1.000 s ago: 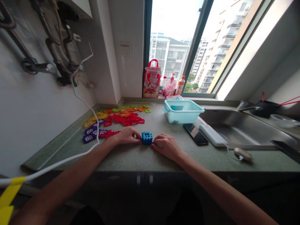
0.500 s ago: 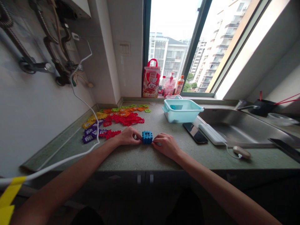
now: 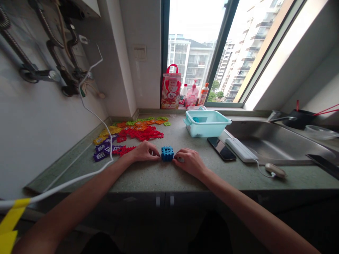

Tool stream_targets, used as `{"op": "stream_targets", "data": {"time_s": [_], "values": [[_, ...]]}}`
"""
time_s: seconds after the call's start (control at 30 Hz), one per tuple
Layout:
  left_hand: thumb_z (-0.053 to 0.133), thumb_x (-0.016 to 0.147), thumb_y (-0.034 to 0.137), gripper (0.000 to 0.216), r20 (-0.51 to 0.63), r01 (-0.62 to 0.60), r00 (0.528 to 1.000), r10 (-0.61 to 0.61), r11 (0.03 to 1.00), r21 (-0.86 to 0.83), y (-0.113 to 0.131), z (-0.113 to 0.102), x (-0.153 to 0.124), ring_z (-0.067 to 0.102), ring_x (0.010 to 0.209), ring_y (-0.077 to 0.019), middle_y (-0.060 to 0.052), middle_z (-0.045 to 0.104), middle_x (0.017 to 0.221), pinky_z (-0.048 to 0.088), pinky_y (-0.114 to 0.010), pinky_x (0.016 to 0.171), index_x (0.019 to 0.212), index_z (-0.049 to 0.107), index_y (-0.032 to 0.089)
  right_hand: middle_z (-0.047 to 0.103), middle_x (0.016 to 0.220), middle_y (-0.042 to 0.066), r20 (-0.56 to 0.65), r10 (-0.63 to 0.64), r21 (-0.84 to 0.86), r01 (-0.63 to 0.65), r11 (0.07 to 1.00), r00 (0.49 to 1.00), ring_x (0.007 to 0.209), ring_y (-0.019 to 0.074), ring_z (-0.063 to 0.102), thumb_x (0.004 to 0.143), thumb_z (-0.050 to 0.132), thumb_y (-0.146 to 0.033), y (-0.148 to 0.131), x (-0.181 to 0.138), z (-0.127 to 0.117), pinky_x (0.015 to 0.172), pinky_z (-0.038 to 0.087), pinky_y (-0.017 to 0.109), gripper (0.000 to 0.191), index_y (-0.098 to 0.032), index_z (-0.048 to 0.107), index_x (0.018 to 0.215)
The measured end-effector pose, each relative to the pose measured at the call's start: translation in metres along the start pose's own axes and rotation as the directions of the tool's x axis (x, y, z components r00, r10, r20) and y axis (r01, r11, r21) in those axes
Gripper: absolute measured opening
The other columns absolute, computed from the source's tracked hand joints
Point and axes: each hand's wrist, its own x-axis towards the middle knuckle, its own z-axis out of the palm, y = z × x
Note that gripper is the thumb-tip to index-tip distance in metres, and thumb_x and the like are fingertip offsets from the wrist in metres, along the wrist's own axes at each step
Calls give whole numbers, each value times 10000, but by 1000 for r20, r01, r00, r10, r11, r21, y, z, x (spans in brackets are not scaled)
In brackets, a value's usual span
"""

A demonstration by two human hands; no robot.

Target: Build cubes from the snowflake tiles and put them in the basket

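A small blue cube (image 3: 167, 153) built from grid-like plastic tiles rests on the speckled countertop (image 3: 159, 176). My left hand (image 3: 144, 151) presses its fingertips against the cube's left side. From the other side my right hand (image 3: 188, 162) pinches it, fingers curled. Both hands lie low on the counter. Behind my left hand lies a spread of loose flat tiles (image 3: 132, 135) in red, orange, yellow, green and purple.
A pale blue plastic tub (image 3: 206, 123) stands behind the cube, with a phone (image 3: 221, 149) and a white power strip (image 3: 241, 150) to its right. A steel sink (image 3: 275, 144) fills the right. A white cable (image 3: 87, 173) crosses the left. Bottles and a red bag (image 3: 171, 91) stand at the window.
The view has shifted slightly downward; both hands and the cube stay where they were on the counter.
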Motion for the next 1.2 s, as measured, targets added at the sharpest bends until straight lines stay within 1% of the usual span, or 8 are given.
{"op": "stream_targets", "data": {"time_s": [0.17, 0.33, 0.5, 0.67, 0.93, 1.2], "values": [[762, 824, 318, 176, -1, -72, 997, 72, 993, 94, 9, 2, -1, 563, 561, -79, -18, 724, 717, 414, -190, 553, 916, 857, 201, 785, 1030, 42, -12, -14, -11, 14, 1000, 1000, 937, 199, 709, 990, 633, -353, -1, 0, -1, 857, 510, 293, 210, -251, 817, 980], [770, 831, 319, 164, -1, -82, 997, 83, 990, 118, 9, 5, 0, 553, 553, -74, -12, 730, 720, 395, -181, 539, 917, 859, 212, 790, 987, 28, -61, -46, -27, 45, 999, 997, 908, 191, 712, 960, 686, -307, -1, -1, 3, 818, 515, 276, 145, -256, 820, 938], [786, 828, 332, 165, -49, -115, 991, 121, 987, 113, 6, 6, -1, 549, 535, -70, -15, 721, 711, 401, -174, 526, 893, 851, 194, 794, 1002, 28, -114, -24, -9, 23, 1000, 993, 858, 178, 731, 951, 702, -335, -2, -2, 3, 794, 522, 264, 140, -255, 817, 956], [766, 839, 306, 147, -93, -154, 982, 167, 978, 139, 6, 7, -1, 541, 517, -67, -15, 711, 687, 395, -175, 511, 861, 842, 181, 794, 1003, 19, -115, -28, -9, 27, 1000, 993, 843, 178, 735, 960, 693, -333, -4, -2, 0, 770, 515, 264, 141, -257, 812, 952], [746, 845, 286, 141, -58, -161, 984, 170, 979, 125, 9, 9, 0, 561, 553, -78, -22, 714, 715, 427, -180, 546, 818, 814, 165, 792, 990, 20, -109, -49, 0, 49, 999, 993, 849, 169, 725, 981, 670, -315, 0, -3, 3, 771, 497, 262, 152, -260, 806, 943], [761, 829, 270, 102, -27, -150, 987, 158, 972, 182, 8, 9, -1, 574, 579, -83, -10, 707, 735, 445, -190, 587, 843, 808, 181, 790, 947, 26, -82, -68, -33, 66, 997, 994, 888, 197, 704, 940, 715, -297, -3, -1, 3, 796, 505, 287, 111, -260, 813, 902]]}}
